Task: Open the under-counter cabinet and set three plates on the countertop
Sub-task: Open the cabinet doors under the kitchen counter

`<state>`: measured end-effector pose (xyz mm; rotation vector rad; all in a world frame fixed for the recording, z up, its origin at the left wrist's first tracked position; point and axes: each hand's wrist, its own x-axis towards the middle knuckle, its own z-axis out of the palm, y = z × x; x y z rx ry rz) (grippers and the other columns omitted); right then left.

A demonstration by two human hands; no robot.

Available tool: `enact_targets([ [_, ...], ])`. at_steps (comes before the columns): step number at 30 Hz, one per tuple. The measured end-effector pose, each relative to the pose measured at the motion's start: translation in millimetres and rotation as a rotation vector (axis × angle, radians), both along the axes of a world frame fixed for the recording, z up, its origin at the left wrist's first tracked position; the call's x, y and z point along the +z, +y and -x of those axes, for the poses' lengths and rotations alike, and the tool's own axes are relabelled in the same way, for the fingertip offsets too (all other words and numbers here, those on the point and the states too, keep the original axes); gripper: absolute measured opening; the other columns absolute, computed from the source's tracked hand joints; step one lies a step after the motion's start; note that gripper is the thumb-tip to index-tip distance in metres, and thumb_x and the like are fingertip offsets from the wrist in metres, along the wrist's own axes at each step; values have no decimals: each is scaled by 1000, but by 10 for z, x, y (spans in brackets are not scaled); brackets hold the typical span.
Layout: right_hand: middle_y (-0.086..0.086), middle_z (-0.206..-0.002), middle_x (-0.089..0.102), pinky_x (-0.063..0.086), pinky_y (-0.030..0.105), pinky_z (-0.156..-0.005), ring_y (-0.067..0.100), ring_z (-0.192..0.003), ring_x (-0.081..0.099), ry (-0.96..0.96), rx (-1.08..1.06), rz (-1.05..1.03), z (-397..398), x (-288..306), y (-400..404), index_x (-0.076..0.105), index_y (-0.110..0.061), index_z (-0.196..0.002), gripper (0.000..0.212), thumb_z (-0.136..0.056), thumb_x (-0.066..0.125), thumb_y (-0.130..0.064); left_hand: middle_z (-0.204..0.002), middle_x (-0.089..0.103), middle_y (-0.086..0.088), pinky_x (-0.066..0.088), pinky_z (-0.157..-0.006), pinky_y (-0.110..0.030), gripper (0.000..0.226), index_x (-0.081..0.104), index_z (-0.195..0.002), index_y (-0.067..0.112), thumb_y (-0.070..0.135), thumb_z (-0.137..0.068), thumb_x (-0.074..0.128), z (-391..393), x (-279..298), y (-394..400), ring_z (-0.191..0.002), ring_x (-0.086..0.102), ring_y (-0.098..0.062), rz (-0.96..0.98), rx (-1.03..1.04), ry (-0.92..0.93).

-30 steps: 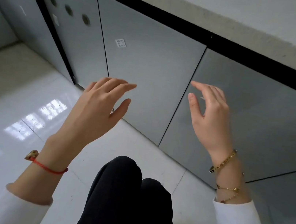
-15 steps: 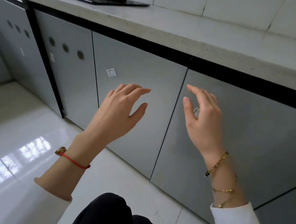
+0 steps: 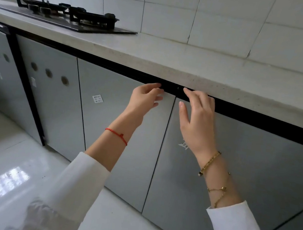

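Beside gas hob (image 3: 67, 16), bare countertop (image 3: 203, 63)

Two hands: left (image 3: 145, 100), right (image 3: 197, 119). Five grey doors (image 3: 118, 121) under one worktop (image 3: 194, 62). One hob (image 3: 67, 15) at the worktop's left end. Six round holes (image 3: 48, 73), three to a door. One red cord (image 3: 117, 135), three gold bracelets (image 3: 209, 163).

You are crouched in a home kitchen: a black gas hob (image 3: 67, 16) sits on a pale stone countertop (image 3: 203, 63) against a white tiled wall (image 3: 181, 13), grey under-counter cabinet doors (image 3: 112, 109) run beneath it, and glossy white floor tiles (image 3: 0, 171) lie below.
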<state>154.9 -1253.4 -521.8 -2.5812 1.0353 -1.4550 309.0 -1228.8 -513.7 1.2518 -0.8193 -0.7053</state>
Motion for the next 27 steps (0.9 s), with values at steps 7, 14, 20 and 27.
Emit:
enact_targets([
  [7, 7, -117, 57, 42, 36, -99, 24, -109, 48, 25, -26, 36, 11, -29, -70, 53, -8, -131, 38, -97, 47, -22, -84, 63, 3, 45, -71, -21, 20, 67, -109, 11, 13, -92, 57, 22, -24, -164, -79, 58, -9, 58, 36, 32],
  [14, 5, -126, 56, 40, 35, -103, 24, -115, 47, 60, 18, 23, -36, -47, 25, 48, -10, -137, 41, -98, 45, -22, -82, 60, 10, 42, -70, -20, 15, 67, -101, 21, 18, -94, 54, 21, -78, 22, -79, 54, -6, 87, 60, -56],
  [20, 4, -129, 57, 32, 23, -108, 18, -121, 46, -31, 223, -22, -222, -115, 243, 47, -9, -138, 40, -99, 44, -18, -76, 61, 11, 43, -72, -23, 12, 69, -98, 23, 27, -93, 59, -105, -153, 474, -79, 56, -7, 118, 92, -85],
  [27, 0, -119, 64, 42, 25, -103, 15, -117, 54, -172, 414, 58, -340, -129, 511, 60, -9, -125, 30, -96, 50, -8, -89, 65, 13, 45, -77, -23, 20, 70, -109, 27, 23, -92, 60, -120, -206, 1059, -83, 58, -3, 122, 111, -75],
])
